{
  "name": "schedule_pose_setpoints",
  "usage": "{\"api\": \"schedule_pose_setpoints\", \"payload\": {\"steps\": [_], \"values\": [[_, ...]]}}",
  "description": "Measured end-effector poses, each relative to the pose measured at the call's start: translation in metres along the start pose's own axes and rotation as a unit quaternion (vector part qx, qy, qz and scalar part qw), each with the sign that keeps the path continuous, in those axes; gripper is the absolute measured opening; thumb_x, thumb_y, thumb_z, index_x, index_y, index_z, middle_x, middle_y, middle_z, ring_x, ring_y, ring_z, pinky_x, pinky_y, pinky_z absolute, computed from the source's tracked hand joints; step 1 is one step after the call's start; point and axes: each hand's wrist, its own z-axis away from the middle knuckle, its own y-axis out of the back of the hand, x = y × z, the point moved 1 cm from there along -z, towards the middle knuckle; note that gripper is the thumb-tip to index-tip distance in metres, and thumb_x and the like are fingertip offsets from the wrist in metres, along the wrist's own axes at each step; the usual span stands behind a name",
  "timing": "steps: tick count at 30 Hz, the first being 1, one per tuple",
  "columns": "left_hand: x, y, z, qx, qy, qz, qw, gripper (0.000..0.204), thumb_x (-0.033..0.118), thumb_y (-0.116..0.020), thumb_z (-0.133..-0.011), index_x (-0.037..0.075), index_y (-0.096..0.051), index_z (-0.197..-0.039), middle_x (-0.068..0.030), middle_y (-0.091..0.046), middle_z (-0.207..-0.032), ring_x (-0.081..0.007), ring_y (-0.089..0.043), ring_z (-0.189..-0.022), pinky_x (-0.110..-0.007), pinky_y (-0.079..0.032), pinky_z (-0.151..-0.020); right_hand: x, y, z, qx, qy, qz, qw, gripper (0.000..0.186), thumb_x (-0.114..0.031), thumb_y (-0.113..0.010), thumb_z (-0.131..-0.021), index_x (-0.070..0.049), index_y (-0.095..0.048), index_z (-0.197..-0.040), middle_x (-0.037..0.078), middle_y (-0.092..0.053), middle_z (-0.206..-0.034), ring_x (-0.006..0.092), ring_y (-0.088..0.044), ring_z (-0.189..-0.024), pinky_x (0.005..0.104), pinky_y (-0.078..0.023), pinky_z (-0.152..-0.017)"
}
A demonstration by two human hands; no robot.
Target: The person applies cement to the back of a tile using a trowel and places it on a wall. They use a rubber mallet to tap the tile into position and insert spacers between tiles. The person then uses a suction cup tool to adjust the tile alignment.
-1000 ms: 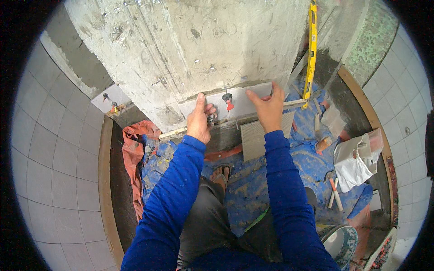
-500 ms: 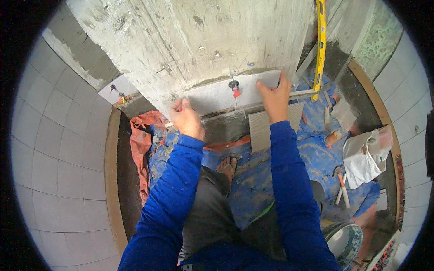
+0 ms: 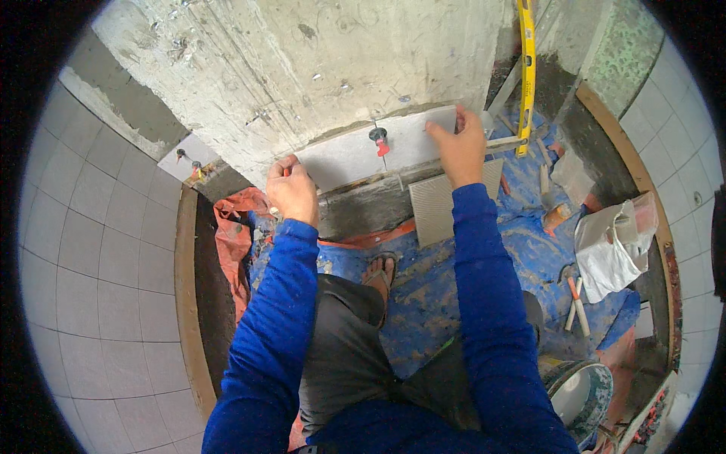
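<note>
A pale tile strip (image 3: 346,161) runs across the foot of the rough concrete wall (image 3: 318,68). A black clip with a red handle (image 3: 380,144) stands at its middle joint. My left hand (image 3: 293,195) is at the strip's left end, fingers curled around a small red piece (image 3: 287,171). My right hand (image 3: 463,147) is open at the right end, thumb on the tile face and fingers spread near its edge. Beneath, a narrow batten (image 3: 505,144) reaches to an upright yellow level (image 3: 525,91). A square tile (image 3: 446,204) leans below the strip, ridged back outward.
Blue and orange sheeting (image 3: 416,303) covers the floor around my sandaled foot (image 3: 378,276). At right lie a white sack (image 3: 609,250), hammer-like tools (image 3: 576,303) and a bucket (image 3: 575,397). Tiled walls (image 3: 106,280) flank both sides. Another clipped tile (image 3: 187,159) is at back left.
My left hand has moved left along the strip, toward its end, with fingers now curled higher. My right hand stays at the right end, thumb on the tile. The view has shifted slightly.
</note>
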Motion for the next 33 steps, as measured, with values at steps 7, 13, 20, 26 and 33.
{"api": "schedule_pose_setpoints", "payload": {"steps": [7,13,20,26,33], "values": [[-0.005,-0.002,-0.005,0.027,-0.043,-0.045,0.998,0.015,0.005,-0.066,-0.085,-0.003,-0.074,-0.095,-0.0092,-0.071,-0.080,-0.0154,-0.063,-0.068,-0.031,-0.050,-0.063,-0.001,0.000,0.002,0.030,0.034,0.045,0.998,0.067,-0.018,-0.084,-0.073,0.009,-0.062,-0.131,0.022,-0.068,-0.121,0.0305,-0.067,-0.114,0.0379,-0.051,-0.101],[-0.016,-0.004,-0.011,0.014,-0.032,-0.083,0.996,0.020,0.004,-0.068,-0.085,-0.003,-0.074,-0.103,-0.0072,-0.071,-0.090,-0.0138,-0.062,-0.078,-0.030,-0.050,-0.070,0.000,0.002,0.002,0.007,0.034,0.031,0.999,0.068,-0.021,-0.078,-0.074,0.007,-0.061,-0.133,0.025,-0.064,-0.126,0.0413,-0.058,-0.123,0.0466,-0.045,-0.108],[0.004,-0.005,0.020,0.060,0.022,0.068,0.996,0.019,0.017,-0.067,-0.094,0.001,-0.069,-0.105,-0.0036,-0.067,-0.094,-0.0145,-0.059,-0.084,-0.030,-0.047,-0.076,-0.005,-0.002,0.006,0.006,0.011,-0.017,1.000,0.073,-0.022,-0.077,-0.077,0.009,-0.054,-0.139,0.030,-0.059,-0.135,0.0422,-0.055,-0.129,0.0472,-0.042,-0.112],[0.018,-0.058,0.042,-0.382,0.368,0.259,0.807,0.038,0.047,-0.060,-0.104,0.011,-0.071,-0.112,-0.0004,-0.067,-0.094,-0.0165,-0.061,-0.083,-0.032,-0.047,-0.073,-0.014,-0.001,0.012,0.013,-0.012,-0.021,1.000,0.070,-0.022,-0.082,-0.082,0.004,-0.052,-0.139,0.027,-0.059,-0.139,0.0336,-0.062,-0.121,0.0428,-0.048,-0.106],[0.017,-0.080,0.033,-0.419,0.375,0.327,0.760,0.028,0.040,-0.067,-0.102,0.013,-0.071,-0.107,0.0003,-0.069,-0.096,-0.0129,-0.059,-0.080,-0.029,-0.048,-0.069,-0.040,-0.001,0.026,-0.070,0.050,0.025,0.996,0.069,-0.037,-0.088,-0.080,0.003,-0.056,-0.126,0.028,-0.041,-0.150,0.0358,-0.062,-0.111,0.0465,-0.052,-0.095]]}}
